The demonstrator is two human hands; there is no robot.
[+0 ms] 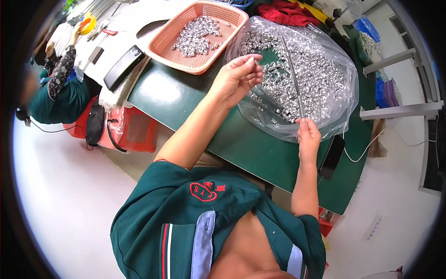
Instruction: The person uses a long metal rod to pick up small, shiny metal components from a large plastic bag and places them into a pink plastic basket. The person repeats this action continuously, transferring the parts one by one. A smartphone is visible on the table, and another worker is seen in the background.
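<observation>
My right hand grips the lower end of a long thin grey metal rod, which slants up and away over a heap of small shiny metal parts. The heap lies on a spread clear plastic bag. My left hand is raised over the bag's left side, thumb and fingertips pinched together. Whatever sits in that pinch is too small to make out. Beyond this hand stands a pink plastic basket with more small metal parts inside.
The green table curves around in front of me. One dark phone lies left of the basket, another by the right edge with a white cable. Red cloth lies behind the bag. A co-worker sits at the far left.
</observation>
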